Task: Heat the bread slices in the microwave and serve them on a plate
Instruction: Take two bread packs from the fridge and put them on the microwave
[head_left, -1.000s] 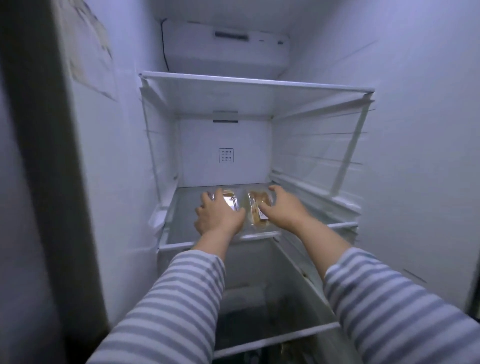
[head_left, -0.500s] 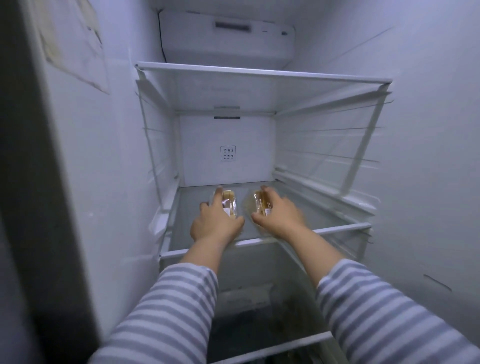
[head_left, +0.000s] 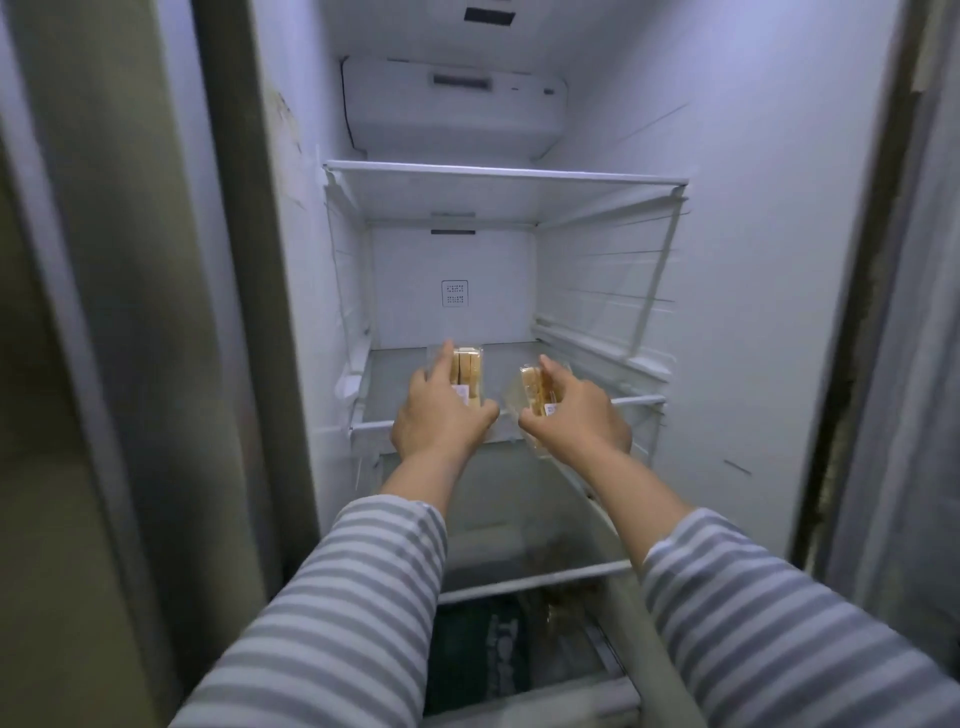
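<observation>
While you reach into fridge, left hand (head_left: 441, 415) grips left bread pack (head_left: 467, 375), right hand (head_left: 576, 418) grips right bread pack (head_left: 535, 389), both over glass shelf (head_left: 597, 402). Fetch step. Next: withdraw packs level, head for microwave.

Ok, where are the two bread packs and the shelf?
left bread pack (head_left: 466, 375), head view, on the bread slices.
right bread pack (head_left: 535, 391), head view, on the bread.
shelf (head_left: 514, 358), head view, bare glass.

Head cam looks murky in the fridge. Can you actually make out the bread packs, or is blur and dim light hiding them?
Head view: dim bluish light, edges bowed by the wide lens; left bread pack and right bread pack read clearly, labels too blurred to read.
</observation>
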